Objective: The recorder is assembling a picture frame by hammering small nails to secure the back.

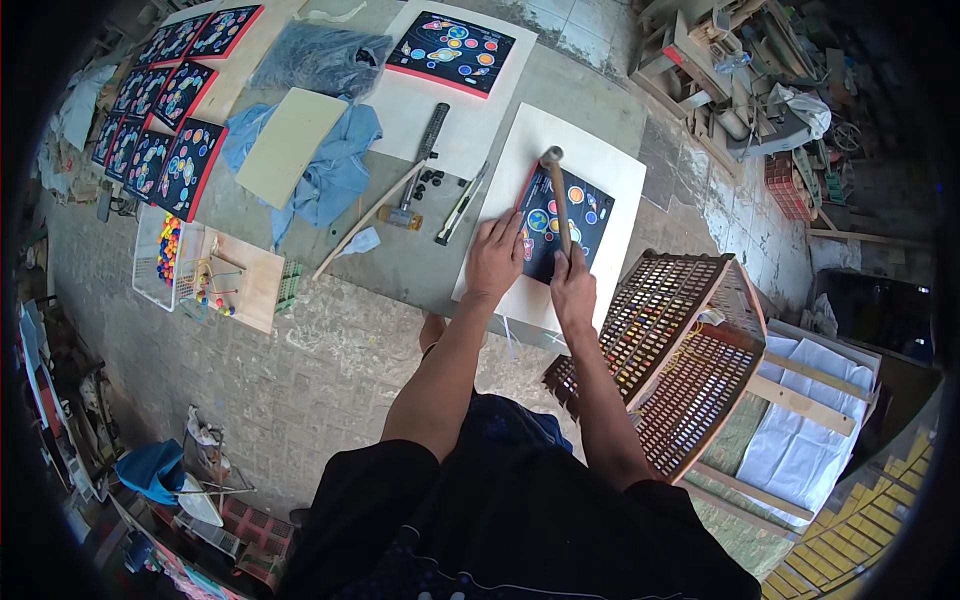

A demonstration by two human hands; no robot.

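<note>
Counter [400,272] with a grey top stretches in front of the person and carries most of the things here. A brown slotted crate [690,395] stands tilted beside its right end, near the right forearm. A white board [592,150] lies flat on the counter's right part, and a second white board [470,130] lies farther back. Left of that one, a dark plastic bag [320,60] sits behind a rumpled blue cloth [345,140], and a pale stiff sheet [285,155] rests on the cloth.

The dark panel [588,222] printed with coloured planets lies on the nearer white board, between and just beyond the two hands; a similar red-edged panel [455,52] lies on the farther board. The left hand [497,255] rests at the near panel's left edge, fingers close together; I cannot tell whether they pinch anything. The right hand [574,290] is curled around the lower handle of a hammer [560,200], whose head is over the panel's far left corner; contact is unclear.

To the left are a black-handled tool [432,132] with a yellowish end, a thin wooden stick [365,222], a slim cutter knife [461,205] and, smallest, scattered black bits [428,177].
</note>
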